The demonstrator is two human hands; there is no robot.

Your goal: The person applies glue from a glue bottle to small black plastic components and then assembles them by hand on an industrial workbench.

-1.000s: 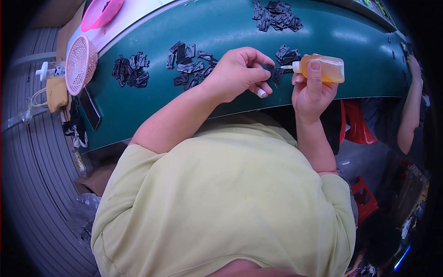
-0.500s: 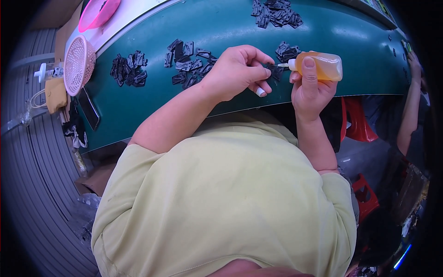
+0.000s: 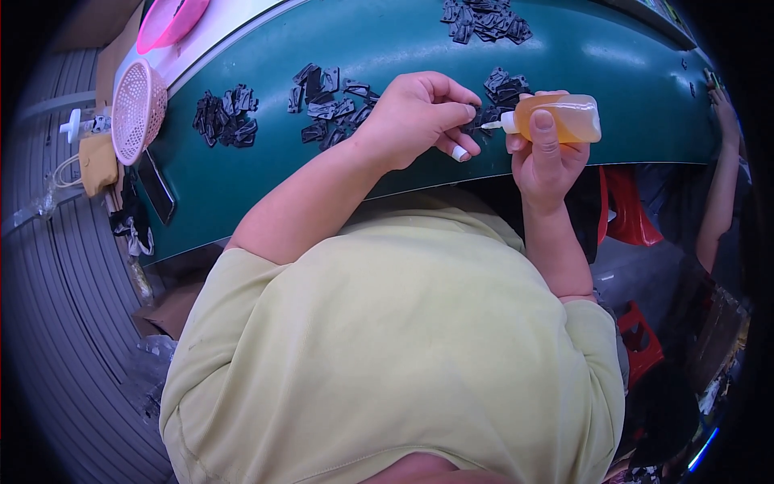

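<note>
My left hand (image 3: 415, 119) is closed in a pinch at the table's near side. A small black plastic part shows only partly at its thumb and fingertips. One of its fingers has a white wrap around the tip. My right hand (image 3: 551, 161) grips a squeeze bottle (image 3: 574, 118) of amber liquid, lying nearly level with the thumb on its near side. Its narrow nozzle points left, close to my left fingertips; whether it touches the part I cannot tell. Just behind the nozzle lies a small pile of black plastic parts (image 3: 505, 83).
More black part piles lie on the green table (image 3: 266, 185): one far back (image 3: 486, 20), a scattered group (image 3: 326, 105) and one at the left (image 3: 226, 117). A pink basket (image 3: 139, 113) and a phone (image 3: 156, 185) are at the left edge. Another person's arm (image 3: 717, 185) rests at the right.
The bottle's nozzle has dipped slightly toward me and its body has shifted a little right. My left hand has moved slightly, still pinching.
</note>
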